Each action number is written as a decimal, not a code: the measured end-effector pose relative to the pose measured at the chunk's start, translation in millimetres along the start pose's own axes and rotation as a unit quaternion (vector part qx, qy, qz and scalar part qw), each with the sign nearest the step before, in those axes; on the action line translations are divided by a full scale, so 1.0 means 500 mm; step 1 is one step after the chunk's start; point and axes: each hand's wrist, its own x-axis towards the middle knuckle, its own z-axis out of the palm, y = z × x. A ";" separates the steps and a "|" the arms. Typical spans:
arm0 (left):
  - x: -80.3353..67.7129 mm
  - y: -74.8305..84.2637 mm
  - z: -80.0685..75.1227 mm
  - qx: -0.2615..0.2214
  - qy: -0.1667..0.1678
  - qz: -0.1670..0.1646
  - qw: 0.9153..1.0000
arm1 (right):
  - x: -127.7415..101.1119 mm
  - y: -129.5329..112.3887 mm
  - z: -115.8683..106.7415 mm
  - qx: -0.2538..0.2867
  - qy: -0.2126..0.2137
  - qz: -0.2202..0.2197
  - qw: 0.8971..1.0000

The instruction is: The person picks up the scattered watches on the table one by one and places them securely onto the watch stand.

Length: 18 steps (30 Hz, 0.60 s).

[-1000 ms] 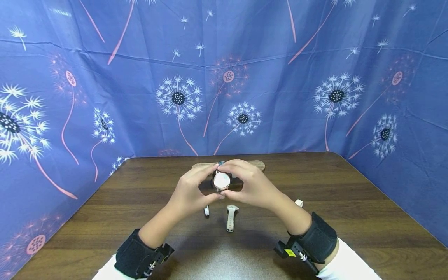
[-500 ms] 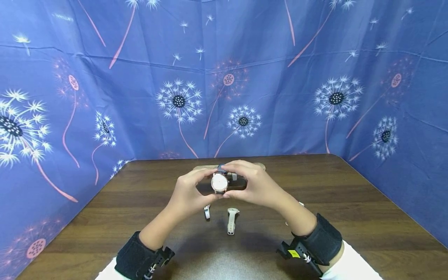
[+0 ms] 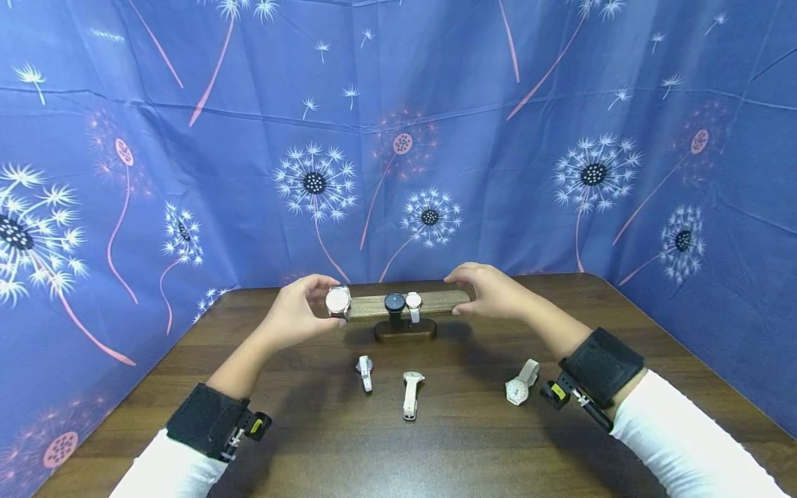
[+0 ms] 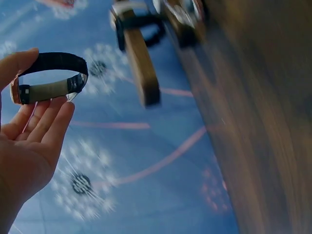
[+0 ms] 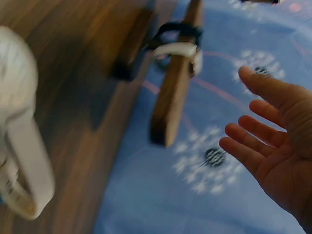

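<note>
The watch with the pale dial [image 3: 338,301] sits in the left hand [image 3: 297,312], pinched between thumb and fingertips just off the left end of the wooden bar of the watch stand [image 3: 436,302], at about 10 o'clock from the middle of the table [image 3: 623,387]. In the left wrist view the buckled strap [image 4: 53,78] makes a closed loop, dark on the outside and grey inside, with the thumb on top and the fingers [image 4: 46,117] under it. My guess is it's held face-out and level with the bar so the loop lines up with the bar's end.

The right hand [image 3: 492,290] is at the opposite end of the bar, around 1 o'clock, fingers spread and relaxed, clamped on nothing. The wrist view shows the palm open with a gap to the wood [image 5: 175,83], while the head view makes it look closer, so I can't tell whether it actually touches. It looks placed to steady the stand.

Already on the bar: a black-dial watch [image 3: 394,302] and a small white watch [image 3: 414,300], side by side over the oval base [image 3: 405,330].

Lying flat nearer the person: a small white watch [image 3: 364,372] at 6 o'clock from the base, a long white-strap one [image 3: 411,393] beside it, and a round-faced one [image 3: 519,387] at 4 o'clock by the right wristband.
</note>
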 end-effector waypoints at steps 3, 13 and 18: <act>0.011 -0.033 -0.013 0.018 -0.006 -0.014 1.000 | -0.003 0.032 0.010 -0.001 -0.014 0.023 1.000; 0.023 -0.115 -0.011 0.042 -0.033 -0.049 0.997 | 0.004 0.092 0.043 -0.001 -0.056 0.089 0.994; 0.044 -0.139 -0.003 0.033 -0.061 -0.071 0.995 | 0.029 0.097 0.046 -0.014 -0.114 0.108 0.987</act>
